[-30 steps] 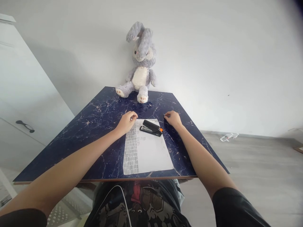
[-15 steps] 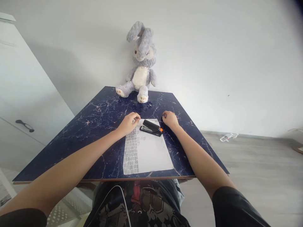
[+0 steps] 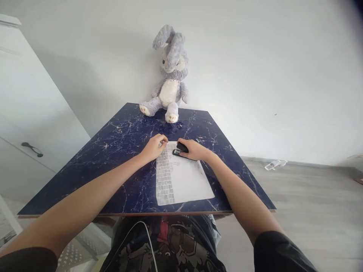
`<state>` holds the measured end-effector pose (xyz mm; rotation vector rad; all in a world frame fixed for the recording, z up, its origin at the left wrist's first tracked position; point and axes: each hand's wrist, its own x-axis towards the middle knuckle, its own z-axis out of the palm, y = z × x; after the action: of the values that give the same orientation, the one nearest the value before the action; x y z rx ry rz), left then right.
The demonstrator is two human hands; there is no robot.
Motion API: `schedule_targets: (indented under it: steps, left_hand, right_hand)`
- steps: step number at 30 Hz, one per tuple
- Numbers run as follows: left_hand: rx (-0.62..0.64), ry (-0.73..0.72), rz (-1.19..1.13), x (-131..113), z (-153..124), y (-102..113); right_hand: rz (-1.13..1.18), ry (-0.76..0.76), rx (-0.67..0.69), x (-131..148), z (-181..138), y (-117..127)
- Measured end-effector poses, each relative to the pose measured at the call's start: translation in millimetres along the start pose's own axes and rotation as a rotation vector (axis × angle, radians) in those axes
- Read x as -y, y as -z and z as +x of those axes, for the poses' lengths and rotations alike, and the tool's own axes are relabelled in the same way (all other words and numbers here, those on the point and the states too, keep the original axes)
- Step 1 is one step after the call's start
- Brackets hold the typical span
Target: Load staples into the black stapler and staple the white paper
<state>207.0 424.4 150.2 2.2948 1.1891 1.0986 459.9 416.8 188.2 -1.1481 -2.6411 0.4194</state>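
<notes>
My right hand point(image 3: 194, 149) is wrapped round a black stapler point(image 3: 180, 149), whose open front end points left over the paper. Most of the stapler's body is hidden under the fingers. Below it lies a white sheet of paper point(image 3: 188, 181), with a band of grey printed blocks down its left side. At the sheet's top left corner, my left hand point(image 3: 155, 145) pinches the paper's edge between thumb and fingers.
The dark blue marbled table point(image 3: 121, 143) has its front edge close to my body. A grey plush rabbit point(image 3: 171, 75) sits at the back against the wall. A small item point(image 3: 197, 140) lies beyond my right hand. A white cabinet point(image 3: 34, 113) stands at left.
My right hand has moved left from beside the paper and taken hold of the stapler. The sheet's lower part has swung to the right. My left hand has stayed at the corner.
</notes>
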Motion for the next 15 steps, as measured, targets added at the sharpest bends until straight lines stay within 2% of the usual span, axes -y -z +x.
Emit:
schedule_targets:
  steps: [7,12,15]
  left_hand:
    - [0.029,0.010,-0.015,1.5,-0.7,-0.9]
    - [0.036,0.009,-0.023,0.3,-1.4,-1.3]
    - [0.044,0.014,-0.020,1.1,-1.2,-1.4]
  right_hand:
    - [0.039,-0.108,0.198,-47.0,-31.0,35.1]
    - [0.017,-0.174,0.156,-63.8,-41.6,44.4]
    - [0.054,-0.218,0.190,-69.8,-42.1,44.9]
